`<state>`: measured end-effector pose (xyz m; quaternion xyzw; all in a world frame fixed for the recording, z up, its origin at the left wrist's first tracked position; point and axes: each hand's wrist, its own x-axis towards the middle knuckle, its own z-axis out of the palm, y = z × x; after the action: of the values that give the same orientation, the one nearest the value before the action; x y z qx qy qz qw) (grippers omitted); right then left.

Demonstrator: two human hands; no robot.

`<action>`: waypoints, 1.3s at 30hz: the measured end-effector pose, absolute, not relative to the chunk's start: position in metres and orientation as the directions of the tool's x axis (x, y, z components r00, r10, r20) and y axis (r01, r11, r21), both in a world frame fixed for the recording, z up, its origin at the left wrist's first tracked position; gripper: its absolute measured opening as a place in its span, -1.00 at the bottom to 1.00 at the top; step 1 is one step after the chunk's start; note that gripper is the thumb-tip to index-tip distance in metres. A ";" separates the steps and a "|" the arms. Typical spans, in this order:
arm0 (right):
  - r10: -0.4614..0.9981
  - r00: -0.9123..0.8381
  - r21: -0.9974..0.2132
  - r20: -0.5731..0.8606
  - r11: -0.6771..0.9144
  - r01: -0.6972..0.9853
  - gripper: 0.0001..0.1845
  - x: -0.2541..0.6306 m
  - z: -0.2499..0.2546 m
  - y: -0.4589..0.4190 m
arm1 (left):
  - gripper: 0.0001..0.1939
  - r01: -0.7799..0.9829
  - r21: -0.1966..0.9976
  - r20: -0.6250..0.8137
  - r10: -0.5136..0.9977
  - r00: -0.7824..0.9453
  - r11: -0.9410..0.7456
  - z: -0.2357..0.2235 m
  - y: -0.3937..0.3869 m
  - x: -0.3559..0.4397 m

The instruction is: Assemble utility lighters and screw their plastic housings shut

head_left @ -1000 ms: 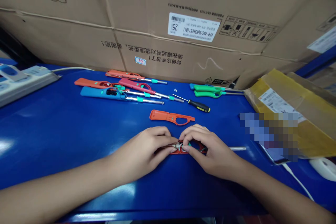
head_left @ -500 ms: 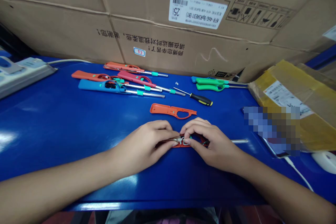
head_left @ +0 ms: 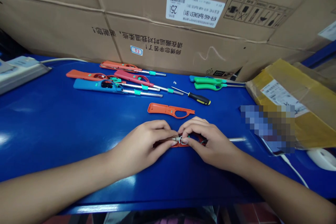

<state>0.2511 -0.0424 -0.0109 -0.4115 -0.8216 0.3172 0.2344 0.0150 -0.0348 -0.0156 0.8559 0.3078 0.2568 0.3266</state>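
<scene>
An opened orange gas lighter lies on the blue table between my hands, its metal tube poking out to the right. My left hand is closed, thumb and forefinger pinching the lighter's inner parts near a pale fitting. From the other side my right hand pinches at the same spot, by a thin white tube. My fingers cover much of the lighter's inside. Just beyond them rests the loose orange half shell, its hollow side up.
Several lighters, including a blue one and a red one, lie at the back left. A screwdriver and green lighter are further right. A phone, yellow-taped box and power strip flank them; a large carton stands behind.
The whole scene has shifted slightly left in view as the head turned. Both hands keep their pinch on the lighter, with barely any finger movement.
</scene>
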 end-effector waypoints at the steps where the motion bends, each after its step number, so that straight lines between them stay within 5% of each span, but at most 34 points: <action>1: 0.826 -0.551 -0.712 0.120 0.459 0.532 -0.85 0.251 -0.011 -0.043 | -0.75 0.359 0.719 0.239 0.697 0.676 -0.595 -0.015 -0.035 0.015; 39: 0.815 -0.544 -0.704 0.197 0.504 0.500 -0.79 0.251 -0.014 -0.042 | -0.73 0.350 0.712 0.244 0.683 0.689 -0.608 -0.019 -0.035 0.017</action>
<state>0.2513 -0.0425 -0.0139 -0.3979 -0.8262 0.2994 0.2636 0.0174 -0.0354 -0.0193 0.8595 0.3004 0.2555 0.3252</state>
